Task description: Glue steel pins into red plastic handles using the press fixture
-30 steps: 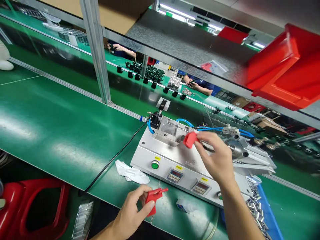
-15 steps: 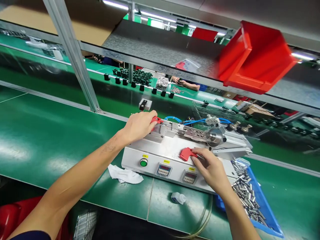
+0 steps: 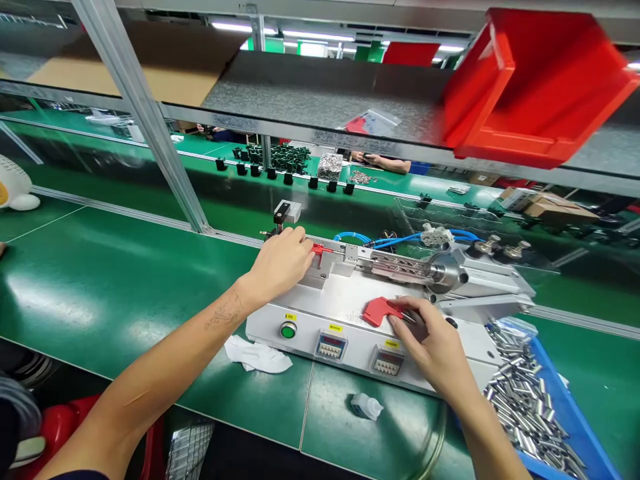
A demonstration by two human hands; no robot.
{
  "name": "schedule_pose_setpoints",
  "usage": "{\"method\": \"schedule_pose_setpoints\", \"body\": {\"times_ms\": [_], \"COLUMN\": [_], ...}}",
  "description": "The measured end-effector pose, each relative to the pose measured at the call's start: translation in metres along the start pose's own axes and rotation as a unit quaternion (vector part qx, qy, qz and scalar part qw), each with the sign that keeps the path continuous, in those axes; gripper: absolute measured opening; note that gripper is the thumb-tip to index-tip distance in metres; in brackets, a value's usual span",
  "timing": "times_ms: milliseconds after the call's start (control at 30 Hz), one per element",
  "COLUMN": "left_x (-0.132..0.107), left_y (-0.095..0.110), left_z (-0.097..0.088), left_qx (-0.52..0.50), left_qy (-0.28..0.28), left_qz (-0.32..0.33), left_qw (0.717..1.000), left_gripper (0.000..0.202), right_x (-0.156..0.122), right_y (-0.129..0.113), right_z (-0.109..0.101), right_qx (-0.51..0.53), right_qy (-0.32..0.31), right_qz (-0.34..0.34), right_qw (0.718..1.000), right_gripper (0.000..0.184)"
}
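The blue tray [image 3: 570, 417] at the desk's [image 3: 125, 293] near right holds loose metal tubes [image 3: 525, 400]. The right hand [image 3: 433, 343], wrist bent, pinches a red plastic clip [image 3: 377, 311] on the machine top [image 3: 345, 297]. Farther off, the outstretched left hand [image 3: 283, 263] closes its fingers on a second red clip [image 3: 320, 250] at the fixture.

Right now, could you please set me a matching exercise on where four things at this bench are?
Things:
1 left hand
2 right hand
3 white cloth
4 metal tubes

Places:
A in the blue tray
B resting on the near red part, on the machine
C on the green table
D gripping the far red part, at the fixture

Pairs: 1-D, 2-B, 3-C, 4-A
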State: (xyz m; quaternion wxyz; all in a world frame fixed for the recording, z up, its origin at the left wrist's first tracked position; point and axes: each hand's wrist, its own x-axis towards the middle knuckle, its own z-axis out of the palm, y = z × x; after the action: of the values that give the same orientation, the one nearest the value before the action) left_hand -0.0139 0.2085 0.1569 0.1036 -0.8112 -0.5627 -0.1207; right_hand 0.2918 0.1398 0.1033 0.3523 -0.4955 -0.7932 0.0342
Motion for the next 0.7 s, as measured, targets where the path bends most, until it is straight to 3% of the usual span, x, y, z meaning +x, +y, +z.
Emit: {"method": "schedule_pose_setpoints", "body": {"times_ms": [100,167,233,333,400,467,567,700], "left_x": [-0.001,-0.015,-0.043,-0.099,-0.131,-0.148,-0.151,-0.142], "left_y": [-0.007,-0.012,-0.016,-0.016,-0.016,-0.015,-0.012,-0.007], "left_z": [0.005,0.012,0.022,0.040,0.051,0.060,0.064,0.057], "left_qx": [-0.019,-0.050,-0.087,-0.112,-0.137,-0.139,-0.144,-0.168], "left_qy": [0.026,0.089,0.191,0.311,0.276,0.226,0.185,0.143], "left_qz": [0.010,0.048,0.099,0.139,0.177,0.194,0.186,0.158], "left_qw": [0.999,0.994,0.973,0.934,0.935,0.945,0.954,0.962], "left_gripper": [0.027,0.021,0.017,0.013,0.013,0.011,0.008,0.016], "right_x": [0.000,-0.007,-0.023,-0.060,-0.084,-0.102,-0.113,-0.112], "right_y": [-0.004,-0.010,-0.015,-0.019,-0.018,-0.015,-0.011,-0.011], "right_z": [0.000,-0.005,-0.013,-0.026,-0.030,-0.030,-0.027,-0.026], "right_qx": [-0.013,-0.027,-0.052,-0.105,-0.131,-0.114,-0.035,0.024], "right_qy": [0.012,0.036,0.085,0.173,0.186,0.147,0.078,0.059], "right_qz": [-0.027,-0.053,-0.059,-0.009,0.039,0.087,0.167,0.215], "right_qw": [0.999,0.998,0.993,0.979,0.973,0.979,0.982,0.974], "right_gripper": [0.021,0.022,0.022,0.015,0.010,0.006,0.015,0.020]}}
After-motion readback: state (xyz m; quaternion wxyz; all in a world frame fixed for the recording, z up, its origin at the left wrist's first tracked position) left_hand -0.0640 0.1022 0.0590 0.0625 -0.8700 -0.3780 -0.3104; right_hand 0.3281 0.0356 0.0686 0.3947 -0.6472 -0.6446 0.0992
